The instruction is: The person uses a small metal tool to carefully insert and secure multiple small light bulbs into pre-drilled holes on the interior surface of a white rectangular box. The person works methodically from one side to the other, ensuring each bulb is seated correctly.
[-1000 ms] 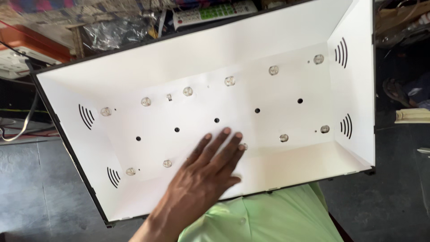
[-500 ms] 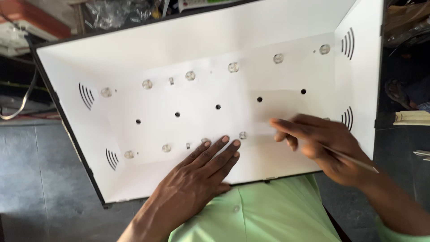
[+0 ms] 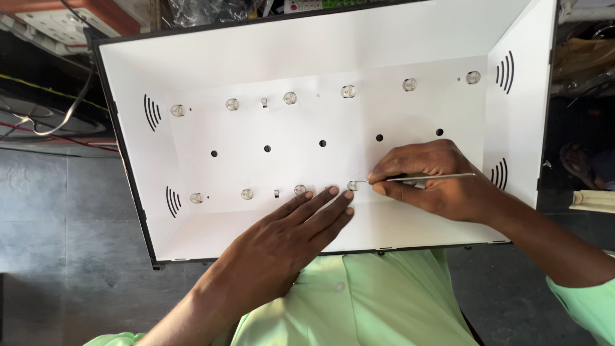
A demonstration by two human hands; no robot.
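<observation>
The left hand (image 3: pixel 282 240) lies flat, fingers spread, on the white reflector sheet (image 3: pixel 307 122) of the backlight tray. The right hand (image 3: pixel 435 182) pinches a thin metal probe (image 3: pixel 426 177), its tip touching the lens (image 3: pixel 352 186) at the left hand's one o'clock. All lenses sit in place; none lifted yet.

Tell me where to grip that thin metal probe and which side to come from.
Grip the probe along its bare middle shaft, from above with fingertips. It lies nearly flat over the white panel, tip at a lens on the left, so the right end, where the right hand holds it, suits.
</observation>
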